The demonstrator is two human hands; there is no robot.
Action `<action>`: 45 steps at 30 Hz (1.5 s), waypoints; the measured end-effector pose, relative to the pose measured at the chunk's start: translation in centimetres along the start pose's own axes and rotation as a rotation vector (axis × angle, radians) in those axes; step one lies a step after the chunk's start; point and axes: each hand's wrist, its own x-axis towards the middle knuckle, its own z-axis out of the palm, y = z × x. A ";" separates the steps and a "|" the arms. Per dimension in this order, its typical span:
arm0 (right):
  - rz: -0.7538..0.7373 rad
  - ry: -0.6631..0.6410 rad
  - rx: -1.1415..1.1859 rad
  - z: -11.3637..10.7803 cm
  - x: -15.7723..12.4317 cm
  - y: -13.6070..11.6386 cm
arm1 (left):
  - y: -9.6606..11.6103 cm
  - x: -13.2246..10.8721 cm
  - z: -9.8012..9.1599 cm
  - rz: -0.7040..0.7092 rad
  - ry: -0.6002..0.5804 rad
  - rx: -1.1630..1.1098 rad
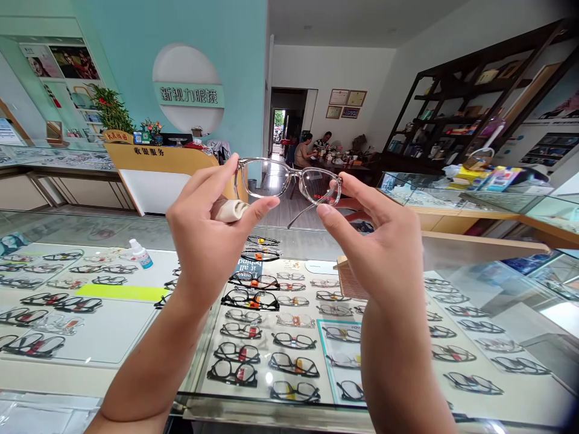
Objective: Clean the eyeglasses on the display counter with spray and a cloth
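Note:
A pair of eyeglasses (pixel 295 173) with a clear greyish frame is held up in front of me, above the glass counter. Red lettering shows on the lens at the right. My left hand (pixel 205 220) pinches the left side of the frame between thumb and fingers. Tucked in that same hand is a rolled beige cloth (pixel 230 210). My right hand (pixel 373 226) grips the frame's right edge with thumb and forefinger. One thin temple arm (pixel 302 215) hangs down behind the lenses; the other is partly hidden by my left fingers.
Below my hands, a glass display case (pixel 271 399) holds many eyeglasses in rows. A small spray bottle (pixel 142 254) stands on the glass at left. Further back are a service desk (pixel 160 160), dark shelves (pixel 446 108) and two people (pixel 312 147) at a table.

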 end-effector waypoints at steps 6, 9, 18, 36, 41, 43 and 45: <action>-0.010 -0.007 -0.005 -0.1 0.0 0.1 | 0.0 -0.2 0.0 -0.011 0.007 0.024; -0.014 -0.005 -0.010 0.0 0.0 0.2 | 0.0 -0.2 0.0 -0.007 0.003 0.027; 0.000 -0.007 -0.008 0.0 0.0 0.1 | 0.0 -0.2 0.0 -0.030 -0.013 -0.005; -0.235 0.168 -0.063 0.4 -0.1 0.5 | -0.5 -0.2 0.1 -0.165 -0.125 -0.022; -0.239 0.164 -0.062 0.3 -0.1 0.6 | -0.7 -0.2 0.2 -0.140 -0.119 -0.022; -0.227 0.161 -0.057 0.3 -0.1 0.6 | -0.8 -0.2 0.3 -0.129 -0.121 -0.022; -0.218 0.161 -0.049 0.3 -0.1 0.5 | -0.8 -0.1 0.3 -0.121 -0.120 -0.025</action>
